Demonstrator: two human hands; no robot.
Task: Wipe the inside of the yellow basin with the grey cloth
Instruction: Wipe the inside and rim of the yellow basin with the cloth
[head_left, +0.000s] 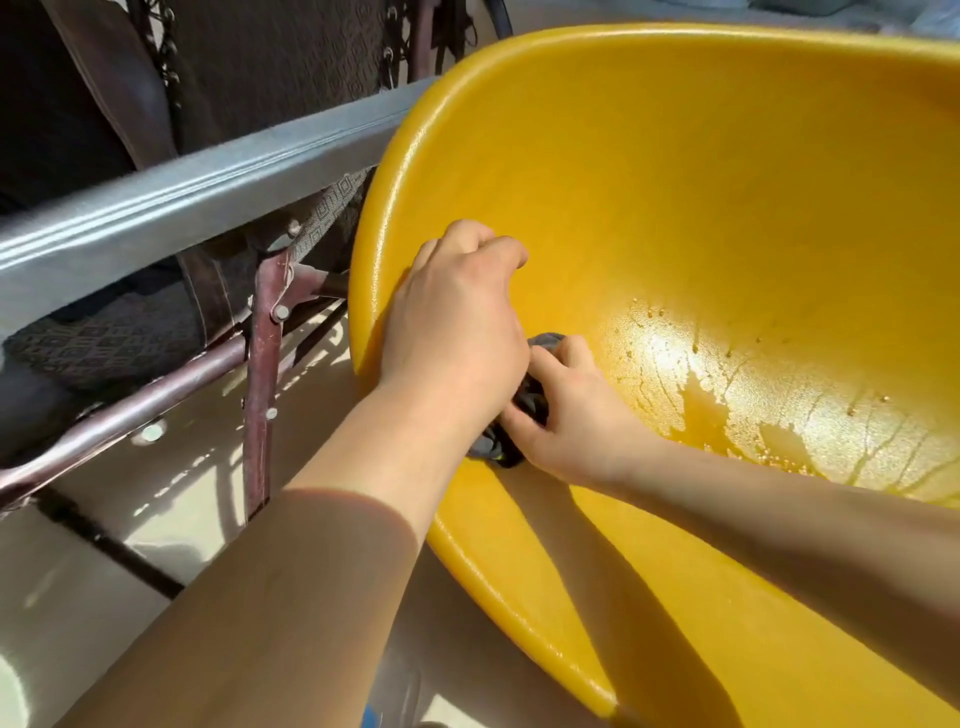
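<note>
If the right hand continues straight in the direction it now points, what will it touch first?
The right hand, gripping the grey cloth, points up-left toward the left hand. It would probably meet that hand at once, since they already look pressed together; beyond lies the yellow basin wall.

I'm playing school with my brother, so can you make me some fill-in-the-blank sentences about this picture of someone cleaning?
1. The big plastic basin is coloured ____.
2. The crumpled grey cloth is held by ____ hands, the left hand and the right hand.
3. The shiny puddle of water lies ____ the basin.
4. The cloth is to the ____ of the puddle.

Missing words: yellow; both; inside; left
</note>
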